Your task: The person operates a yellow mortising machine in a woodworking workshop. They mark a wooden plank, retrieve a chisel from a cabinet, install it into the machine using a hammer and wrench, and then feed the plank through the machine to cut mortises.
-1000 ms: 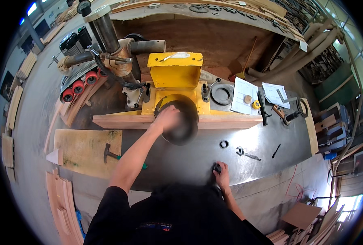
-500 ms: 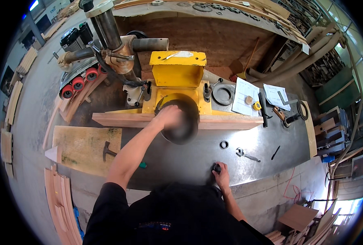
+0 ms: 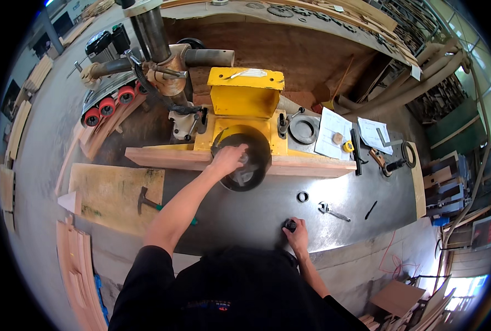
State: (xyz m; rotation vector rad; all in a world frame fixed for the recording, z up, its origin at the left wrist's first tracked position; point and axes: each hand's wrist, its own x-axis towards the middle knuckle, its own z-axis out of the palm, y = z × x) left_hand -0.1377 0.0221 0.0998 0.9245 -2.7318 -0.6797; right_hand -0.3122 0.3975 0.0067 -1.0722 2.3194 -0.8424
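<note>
A large dark round drum-shaped part sits in the gap of a yellow woodworking machine's fence. Over its recessed middle reaches my left hand, the thumb and fingers apart near a smeared grey centre. Whether the fingertips touch that centre is hard to make out. Down at the near edge of the metal table, my right hand is closed on a small black round collar. A loose dark ring lies beyond that hand, with an adjustable wrench to its right.
Wooden fence boards flank the drum, below a raised yellow hood. A hammer lies by a plywood sheet on the left. Papers, a yellow tape measure and a dark pen lie right.
My left hand has shifted slightly left and up over the drum and is less blurred, exposing more of the drum's middle. My right hand still holds the black collar at about the same place.
</note>
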